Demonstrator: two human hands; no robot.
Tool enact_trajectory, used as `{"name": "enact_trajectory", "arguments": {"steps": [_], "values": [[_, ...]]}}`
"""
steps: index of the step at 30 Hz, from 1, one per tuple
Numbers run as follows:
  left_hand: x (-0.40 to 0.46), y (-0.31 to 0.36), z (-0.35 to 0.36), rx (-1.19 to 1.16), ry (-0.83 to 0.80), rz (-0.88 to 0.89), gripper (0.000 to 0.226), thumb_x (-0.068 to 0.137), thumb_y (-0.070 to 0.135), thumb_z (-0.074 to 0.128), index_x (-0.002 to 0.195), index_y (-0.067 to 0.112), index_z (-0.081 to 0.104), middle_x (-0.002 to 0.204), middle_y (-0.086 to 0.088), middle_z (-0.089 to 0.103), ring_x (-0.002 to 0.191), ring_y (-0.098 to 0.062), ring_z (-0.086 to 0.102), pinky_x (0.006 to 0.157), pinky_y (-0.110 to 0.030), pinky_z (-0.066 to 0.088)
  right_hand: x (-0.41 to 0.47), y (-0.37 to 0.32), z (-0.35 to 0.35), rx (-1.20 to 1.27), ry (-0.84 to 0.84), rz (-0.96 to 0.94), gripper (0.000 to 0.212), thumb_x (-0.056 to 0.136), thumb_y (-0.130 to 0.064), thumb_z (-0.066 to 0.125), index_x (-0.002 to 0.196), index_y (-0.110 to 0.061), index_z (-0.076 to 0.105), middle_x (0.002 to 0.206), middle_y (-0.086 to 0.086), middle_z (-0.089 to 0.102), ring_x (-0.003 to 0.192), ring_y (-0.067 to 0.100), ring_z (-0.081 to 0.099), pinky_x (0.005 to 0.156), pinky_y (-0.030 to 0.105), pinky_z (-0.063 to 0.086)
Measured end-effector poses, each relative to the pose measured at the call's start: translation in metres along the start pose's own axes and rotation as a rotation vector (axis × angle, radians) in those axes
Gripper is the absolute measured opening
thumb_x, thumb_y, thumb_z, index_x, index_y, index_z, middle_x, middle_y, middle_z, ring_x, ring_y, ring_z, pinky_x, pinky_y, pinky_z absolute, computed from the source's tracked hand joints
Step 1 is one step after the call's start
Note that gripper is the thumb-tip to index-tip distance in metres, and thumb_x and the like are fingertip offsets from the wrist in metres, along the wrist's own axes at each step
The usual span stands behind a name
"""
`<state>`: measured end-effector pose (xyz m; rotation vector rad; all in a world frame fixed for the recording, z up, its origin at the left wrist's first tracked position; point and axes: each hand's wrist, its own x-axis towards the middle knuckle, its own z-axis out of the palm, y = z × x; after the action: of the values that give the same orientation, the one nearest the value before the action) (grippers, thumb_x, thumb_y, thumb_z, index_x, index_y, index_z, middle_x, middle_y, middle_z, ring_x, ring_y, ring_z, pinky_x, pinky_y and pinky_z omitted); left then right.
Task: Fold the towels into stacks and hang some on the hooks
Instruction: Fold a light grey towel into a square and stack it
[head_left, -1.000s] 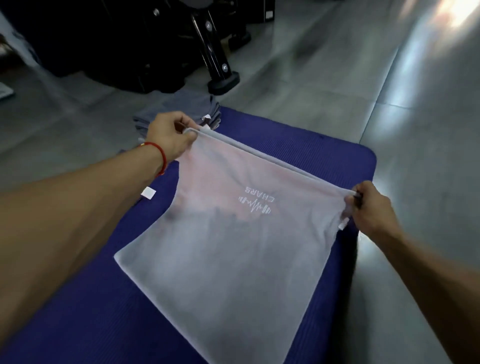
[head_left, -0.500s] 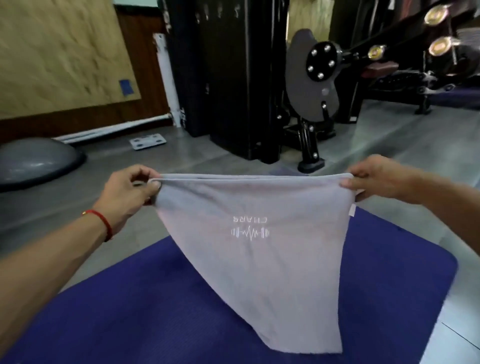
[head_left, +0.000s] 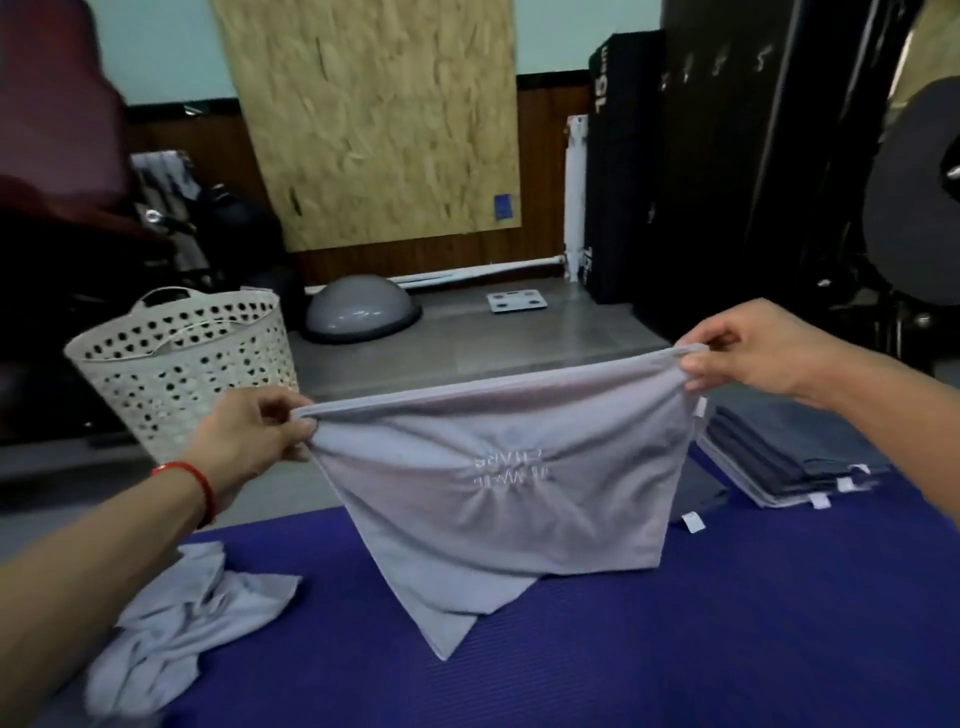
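gym floor of grey tiles (head_left: 519, 338) runs back to a wood-panelled wall with a chipboard sheet (head_left: 374, 119) leaning against it, and a blue mat (head_left: 675, 649) fills the foreground as the working surface.

above the mat a pale grey towel (head_left: 493, 483) is held up in the air by its top edge, stretched between both hands. the left hand (head_left: 249, 436) pinches the left top corner between thumb and curled fingers, a red cord (head_left: 200, 483) round its wrist. the right hand (head_left: 753, 348) pinches the right top corner the same way and sits higher, so the top edge slopes up to the right. each hand's grip is closed tight on the cloth. the towel hangs in a rough triangle, wrinkled around a white logo seen reversed, and its lowest point touches the mat.

on the mat at the lower left lies a crumpled towel (head_left: 187, 613) of the same pale grey, apart from the held one. at the right edge, behind the right forearm, sits a stack of folded dark grey towels (head_left: 789, 467) with small white tags along its near side; one more dark folded piece (head_left: 698, 496) lies just beside it, partly hidden by the held towel.

off the mat on the left stands a white perforated laundry basket (head_left: 192, 364). farther back are a grey half-dome balance trainer (head_left: 358, 309), a white bathroom scale (head_left: 517, 301) on the floor, and dark gym machines (head_left: 779, 156) on the right.
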<state>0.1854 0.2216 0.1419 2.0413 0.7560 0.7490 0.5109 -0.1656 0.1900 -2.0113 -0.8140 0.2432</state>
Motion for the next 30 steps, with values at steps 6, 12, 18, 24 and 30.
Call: {"name": "enact_trajectory", "arguments": {"steps": [6, 12, 18, 24, 30], "values": [[0.015, -0.01, 0.027, -0.401, 0.194, -0.319, 0.01, 0.101, -0.002, 0.053, 0.095, 0.004, 0.056, 0.092, -0.016, 0.055, 0.082, -0.024, 0.059, 0.061, -0.03, 0.063, 0.051, 0.019, 0.066, 0.135, 0.135, -0.002, 0.018, 0.099, -0.001, 0.062, 0.089, -0.017, 0.065, 0.094, 0.01, 0.068, 0.096, 0.027, 0.072, 0.086, 0.039, 0.061], [0.05, 0.009, 0.031, -0.354, 0.336, -0.248, 0.003, 0.1, 0.001, 0.058, 0.098, -0.001, 0.056, 0.099, -0.012, 0.057, 0.097, -0.021, 0.062, 0.081, -0.028, 0.061, 0.093, 0.006, 0.086, 0.209, 0.387, -0.114, 0.015, 0.099, -0.012, 0.062, 0.106, -0.026, 0.064, 0.106, 0.003, 0.07, 0.098, 0.019, 0.069, 0.089, 0.044, 0.061], [0.003, 0.013, -0.003, -0.346, 0.214, 0.032, 0.01, 0.103, 0.007, 0.053, 0.097, 0.011, 0.059, 0.095, -0.009, 0.067, 0.097, -0.021, 0.069, 0.083, -0.03, 0.06, 0.06, 0.014, 0.081, 0.377, 0.328, -0.224, 0.016, 0.099, -0.007, 0.061, 0.104, -0.022, 0.065, 0.097, -0.003, 0.071, 0.093, 0.008, 0.072, 0.085, 0.028, 0.061], [-0.138, -0.096, 0.008, -0.094, -0.022, -0.098, 0.012, 0.098, -0.002, 0.057, 0.108, -0.004, 0.061, 0.09, -0.019, 0.07, 0.071, -0.005, 0.068, 0.066, -0.013, 0.055, -0.036, 0.114, 0.138, 0.274, -0.022, -0.117, 0.018, 0.095, 0.004, 0.064, 0.091, -0.013, 0.068, 0.082, 0.007, 0.07, 0.069, 0.005, 0.067, 0.068, 0.02, 0.059], [-0.272, -0.229, 0.039, 0.396, -0.362, -0.295, 0.045, 0.084, 0.0, 0.077, 0.084, 0.044, 0.068, 0.095, 0.018, 0.07, 0.086, 0.002, 0.065, 0.077, -0.017, 0.049, -0.128, 0.222, 0.197, -0.321, -0.658, -0.075, 0.02, 0.09, -0.018, 0.076, 0.08, -0.032, 0.067, 0.084, -0.014, 0.068, 0.083, 0.006, 0.063, 0.076, 0.032, 0.052]]}}
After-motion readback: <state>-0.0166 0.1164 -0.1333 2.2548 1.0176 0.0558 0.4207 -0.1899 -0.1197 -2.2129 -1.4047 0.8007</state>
